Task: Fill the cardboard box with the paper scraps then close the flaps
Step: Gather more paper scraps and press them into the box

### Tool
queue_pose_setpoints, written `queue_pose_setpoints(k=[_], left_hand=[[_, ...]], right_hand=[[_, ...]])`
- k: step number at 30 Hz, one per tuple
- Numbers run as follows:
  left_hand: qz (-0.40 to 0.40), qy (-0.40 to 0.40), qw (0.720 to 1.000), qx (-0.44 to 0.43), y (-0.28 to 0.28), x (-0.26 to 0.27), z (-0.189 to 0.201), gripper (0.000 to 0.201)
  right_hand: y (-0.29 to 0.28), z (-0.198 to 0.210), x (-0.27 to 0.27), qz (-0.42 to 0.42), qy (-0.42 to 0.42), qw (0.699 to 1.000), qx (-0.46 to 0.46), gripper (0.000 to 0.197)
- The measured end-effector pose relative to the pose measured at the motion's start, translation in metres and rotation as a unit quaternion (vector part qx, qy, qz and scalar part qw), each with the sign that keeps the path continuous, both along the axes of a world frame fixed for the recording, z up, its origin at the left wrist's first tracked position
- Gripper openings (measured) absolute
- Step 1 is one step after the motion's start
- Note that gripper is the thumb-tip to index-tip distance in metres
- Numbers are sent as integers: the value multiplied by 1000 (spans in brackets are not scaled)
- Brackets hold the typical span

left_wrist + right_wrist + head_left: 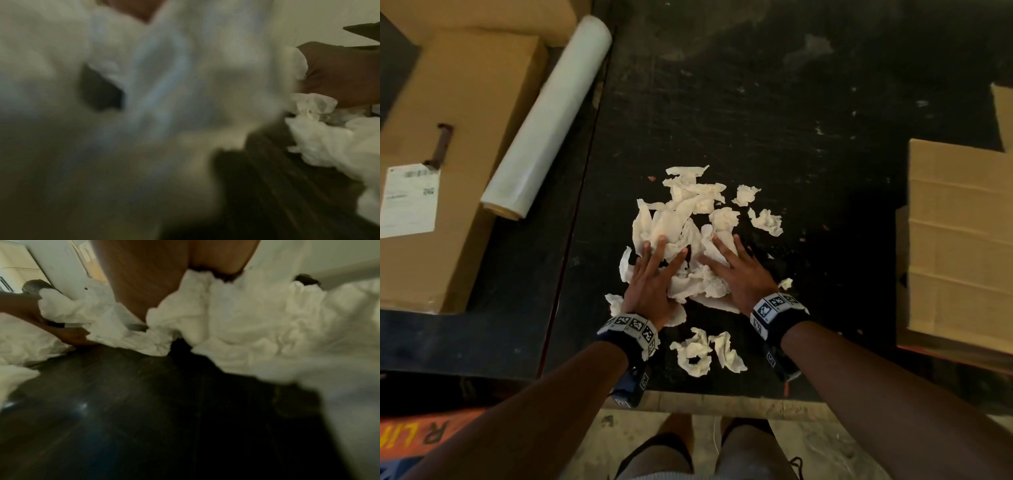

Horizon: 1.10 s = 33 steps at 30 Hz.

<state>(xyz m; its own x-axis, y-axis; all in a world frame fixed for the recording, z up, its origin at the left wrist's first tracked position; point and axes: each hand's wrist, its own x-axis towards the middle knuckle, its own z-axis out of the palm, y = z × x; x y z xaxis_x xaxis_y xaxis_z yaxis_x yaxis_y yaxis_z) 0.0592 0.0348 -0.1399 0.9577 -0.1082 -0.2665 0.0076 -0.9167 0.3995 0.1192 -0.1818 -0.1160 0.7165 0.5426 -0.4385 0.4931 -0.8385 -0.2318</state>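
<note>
A pile of crumpled white paper scraps (688, 219) lies in the middle of the black table (774, 113). My left hand (654, 274) lies flat on the pile's left side with straight, spread fingers. My right hand (736, 267) lies flat on its right side the same way. Two loose scraps (705, 353) sit nearer to me, between my wrists. A cardboard box (959, 246) stands at the table's right edge, one flap (1003, 113) sticking up behind it. The left wrist view shows blurred paper (320, 142); the right wrist view shows paper (246, 324) under my palm.
A roll of clear wrap (551, 116) leans on a big closed cardboard carton (455, 144) with a white label (409, 200) at the left. The table's near edge (722, 404) runs just in front of my legs. Small scraps (767, 221) lie right of the pile.
</note>
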Motion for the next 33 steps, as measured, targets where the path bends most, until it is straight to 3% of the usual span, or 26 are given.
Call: queue_pose_setpoints(k=[11, 17, 22, 30, 33], left_hand=[[3, 8, 1000, -16, -3, 6, 5, 93], [4, 19, 999, -29, -5, 8, 14, 95], [-1, -6, 999, -38, -2, 6, 23, 99], [0, -39, 997, -61, -2, 24, 99, 84], [-7, -96, 994, -60, -3, 37, 130, 75]], right_hand=[[6, 1, 2, -43, 23, 999, 13, 80], [8, 11, 4, -47, 28, 998, 28, 71], [10, 30, 0, -54, 12, 998, 43, 77], [12, 95, 10, -70, -53, 995, 56, 84], [9, 130, 18, -83, -90, 990, 71, 84]])
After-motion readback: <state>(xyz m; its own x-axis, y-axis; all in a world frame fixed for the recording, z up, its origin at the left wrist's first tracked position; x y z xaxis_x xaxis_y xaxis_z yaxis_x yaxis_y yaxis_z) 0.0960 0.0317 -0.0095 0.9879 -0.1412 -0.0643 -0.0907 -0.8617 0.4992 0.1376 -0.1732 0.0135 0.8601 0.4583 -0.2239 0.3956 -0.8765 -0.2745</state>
